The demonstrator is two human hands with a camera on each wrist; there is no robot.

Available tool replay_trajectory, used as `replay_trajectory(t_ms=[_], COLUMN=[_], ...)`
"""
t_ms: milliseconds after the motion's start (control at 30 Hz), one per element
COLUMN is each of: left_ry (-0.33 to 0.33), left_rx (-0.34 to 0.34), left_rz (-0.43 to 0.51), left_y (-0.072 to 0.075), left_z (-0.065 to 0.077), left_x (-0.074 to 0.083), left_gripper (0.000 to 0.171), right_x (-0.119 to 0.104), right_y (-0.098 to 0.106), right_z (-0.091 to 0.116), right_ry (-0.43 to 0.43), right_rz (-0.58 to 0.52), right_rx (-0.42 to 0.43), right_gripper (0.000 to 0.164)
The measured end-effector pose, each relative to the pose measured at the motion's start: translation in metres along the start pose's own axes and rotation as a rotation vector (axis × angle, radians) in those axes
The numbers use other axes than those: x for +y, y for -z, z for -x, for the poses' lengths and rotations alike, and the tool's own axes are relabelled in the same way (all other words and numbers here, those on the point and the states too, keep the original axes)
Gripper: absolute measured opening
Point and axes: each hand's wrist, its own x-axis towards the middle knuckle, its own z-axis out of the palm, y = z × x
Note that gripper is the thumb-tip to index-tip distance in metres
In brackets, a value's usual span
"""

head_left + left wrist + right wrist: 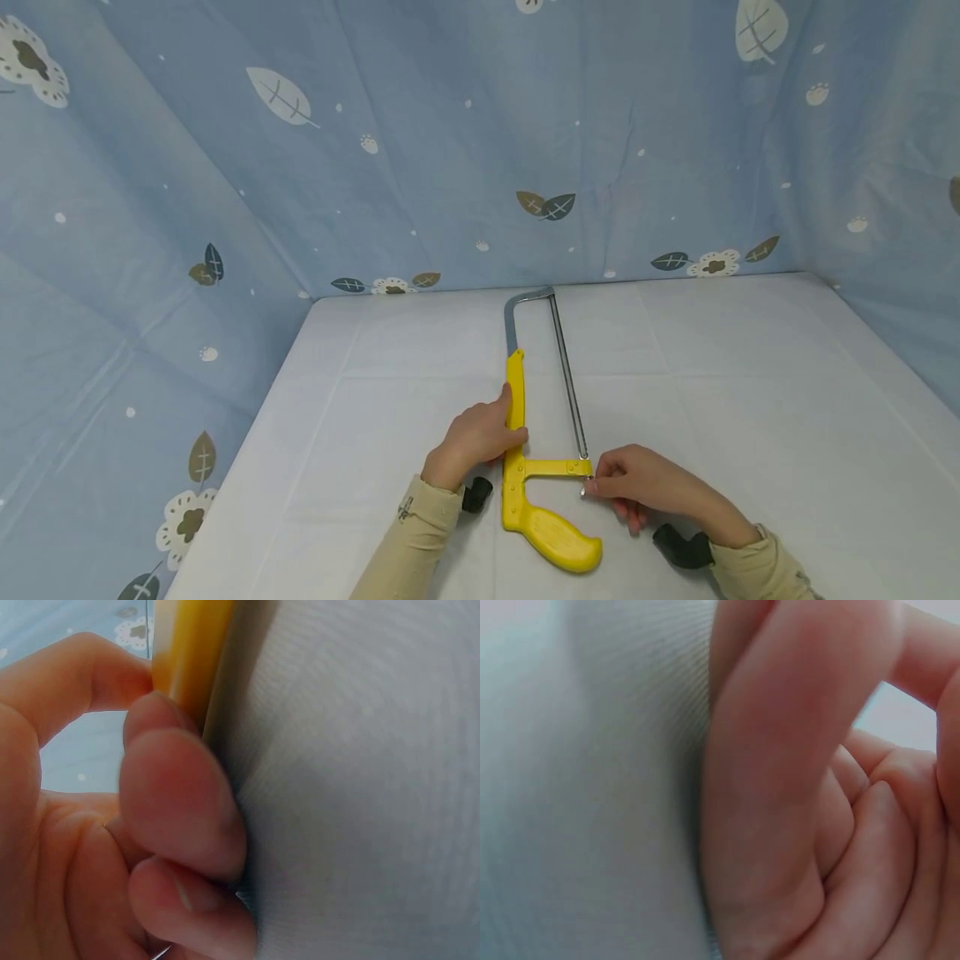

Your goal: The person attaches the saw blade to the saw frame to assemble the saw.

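A hacksaw (513, 500) lies flat, its grey bow at the far end and its yellow handle (561, 540) toward me. My left hand (476, 433) grips the yellow part of the frame, thumb and fingers on either side. The left wrist view shows its fingertips against the yellow frame (195, 652). At the near end of the thin metal blade (567, 379), below the yellow arm, my right hand (648, 479) pinches a small silver wing nut (583, 492). In the right wrist view, curled fingers (780, 772) fill the picture and the nut is hidden.
White cloth (390, 417) covers the table under the saw. A blue curtain (450, 150) with leaves and flowers hangs behind and at both sides. Black wrist pieces (681, 547) sit by both cuffs.
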Motion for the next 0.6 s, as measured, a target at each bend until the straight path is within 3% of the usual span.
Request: replay_trajectory(t_ms=[600], left_ry=[-0.002], left_rx=[0.0], left_rz=[0.004], left_y=[-0.0004], left_z=[0.0], left_x=[0.0005], left_gripper=[0.079], right_x=[0.0028], right_y=[-0.0001], right_z=[-0.0014], right_ry=[0.017], right_rz=[-0.022], right_rx=[-0.021], right_gripper=[0.037])
